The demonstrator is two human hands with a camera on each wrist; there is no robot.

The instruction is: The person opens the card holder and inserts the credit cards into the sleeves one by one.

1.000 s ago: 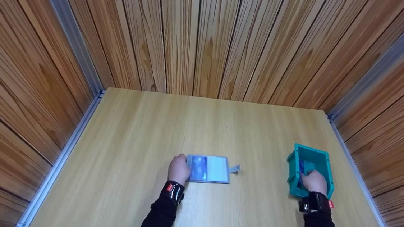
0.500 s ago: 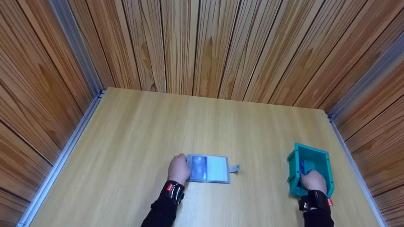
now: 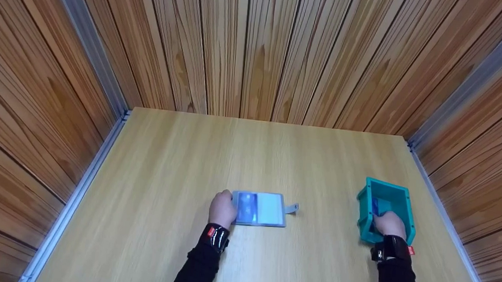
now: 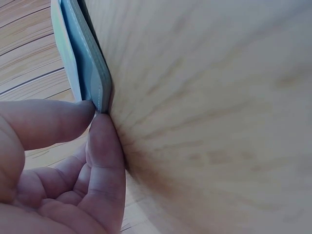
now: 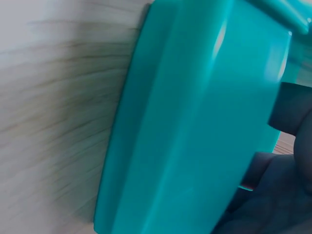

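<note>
An opened pale blue card holder (image 3: 271, 210) with clear sleeves and a snap strap lies on the table. My left hand (image 3: 222, 209) pinches its left edge; in the left wrist view thumb and forefinger meet at the card holder's corner (image 4: 100, 83). To the right stands a teal plastic bin (image 3: 390, 184). Into it reaches my right hand (image 3: 390, 224), thumb against a flat dark blue piece (image 3: 375, 206) by the left wall. Seen from the right wrist, the bin's outer wall (image 5: 195, 122) hides the fingertips, so any grip on that piece stays unseen.
The wooden table (image 3: 178, 153) runs back to a plank wall (image 3: 262, 52). Metal rails (image 3: 81, 190) border the table's left and right sides, with plank walls beyond. The bin stands near the right rail.
</note>
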